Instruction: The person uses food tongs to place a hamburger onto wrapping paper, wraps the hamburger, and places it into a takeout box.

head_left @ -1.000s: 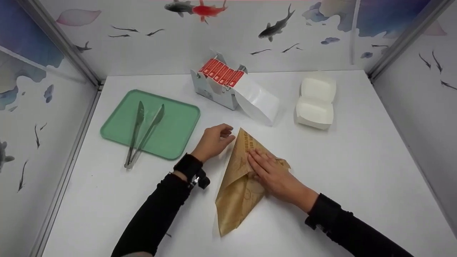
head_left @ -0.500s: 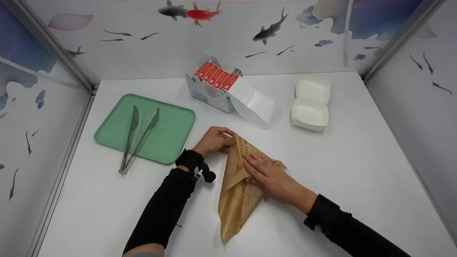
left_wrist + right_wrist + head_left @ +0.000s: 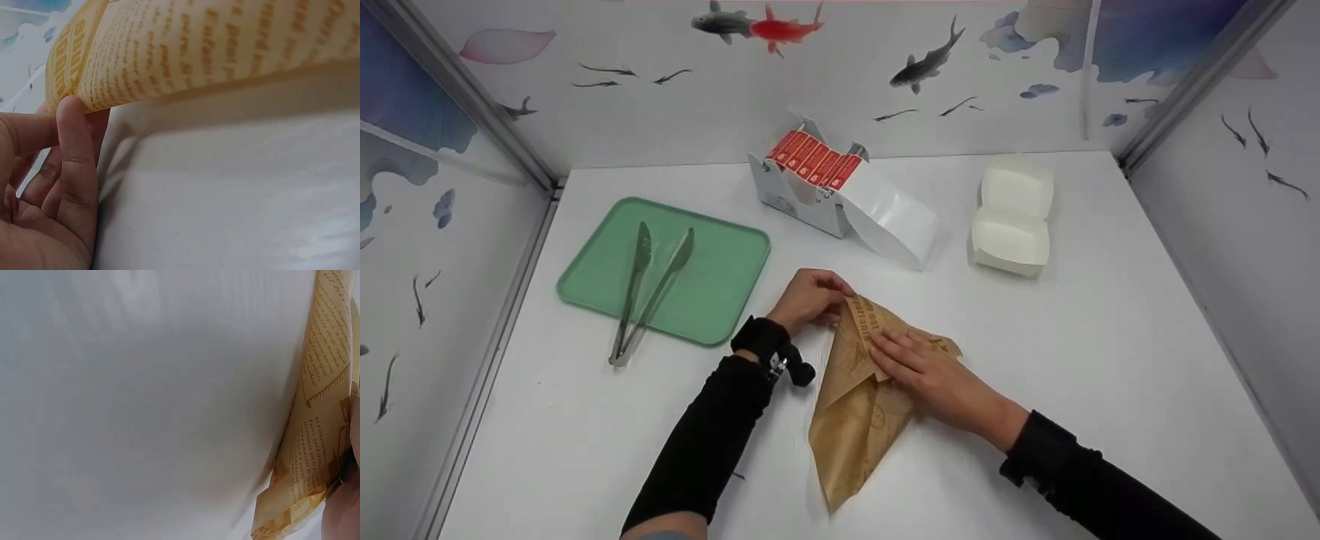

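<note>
A sheet of brown printed wrapping paper point(image 3: 840, 431), folded into a long pointed shape, lies on the white table in the head view. At its far corner my left hand point(image 3: 806, 301) pinches the edge; the left wrist view shows the thumb point(image 3: 76, 140) and index finger gripping the paper point(image 3: 169, 53), lifted off the tabletop. My right hand point(image 3: 934, 379) rests across the middle fold with its fingers straight. Only part of that hand point(image 3: 341, 509) shows in the right wrist view, beside the paper point(image 3: 318, 422). Whatever is inside the fold is hidden.
Left of the hands is a green tray point(image 3: 727, 277) with metal tongs point(image 3: 639, 300) lying on it, their joined end past its rim. Behind stands a metal dispenser point(image 3: 799, 206) with red-and-white packets point(image 3: 814, 159). A white clamshell box point(image 3: 1011, 240) sits open at the back right.
My left hand has moved right from beside the paper and taken hold of its far corner, which now sits slightly lower and farther left. The right hand has stayed on the fold.
</note>
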`<action>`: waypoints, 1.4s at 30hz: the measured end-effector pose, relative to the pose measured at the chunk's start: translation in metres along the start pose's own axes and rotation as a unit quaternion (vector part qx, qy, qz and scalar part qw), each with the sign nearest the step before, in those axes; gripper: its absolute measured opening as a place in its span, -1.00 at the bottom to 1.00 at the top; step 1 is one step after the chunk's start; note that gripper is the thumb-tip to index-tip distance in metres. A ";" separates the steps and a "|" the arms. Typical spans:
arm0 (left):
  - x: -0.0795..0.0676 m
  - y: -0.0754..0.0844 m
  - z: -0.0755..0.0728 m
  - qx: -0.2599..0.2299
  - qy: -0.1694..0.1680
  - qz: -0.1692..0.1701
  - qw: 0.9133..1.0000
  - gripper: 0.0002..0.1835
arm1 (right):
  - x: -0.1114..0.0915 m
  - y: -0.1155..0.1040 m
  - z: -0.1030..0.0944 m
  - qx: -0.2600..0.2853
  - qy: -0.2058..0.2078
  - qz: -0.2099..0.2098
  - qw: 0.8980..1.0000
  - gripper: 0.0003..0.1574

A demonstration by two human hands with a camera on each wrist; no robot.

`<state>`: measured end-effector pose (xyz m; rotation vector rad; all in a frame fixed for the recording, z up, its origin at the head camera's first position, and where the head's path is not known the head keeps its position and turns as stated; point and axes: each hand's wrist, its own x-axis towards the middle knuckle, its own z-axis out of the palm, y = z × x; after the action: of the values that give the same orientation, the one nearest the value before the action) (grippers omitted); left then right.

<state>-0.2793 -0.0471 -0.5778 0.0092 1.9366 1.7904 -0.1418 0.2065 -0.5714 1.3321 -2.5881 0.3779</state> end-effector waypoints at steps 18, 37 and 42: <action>-0.009 0.001 -0.006 -0.027 0.003 -0.028 0.999 -0.72 | 0.000 -0.004 -0.001 -0.014 0.000 -0.003 1.000 -0.24; -0.017 -0.004 0.013 -0.092 0.093 -0.029 0.991 -0.88 | -0.001 -0.004 0.001 -0.005 0.010 -0.008 1.000 -0.20; -0.024 -0.002 0.015 0.075 0.128 0.070 0.986 -0.85 | -0.001 -0.004 0.000 -0.013 0.013 -0.011 1.000 -0.22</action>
<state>-0.2518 -0.0414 -0.5718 -0.0378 2.3015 1.8026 -0.1383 0.2048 -0.5713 1.3382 -2.5461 0.3543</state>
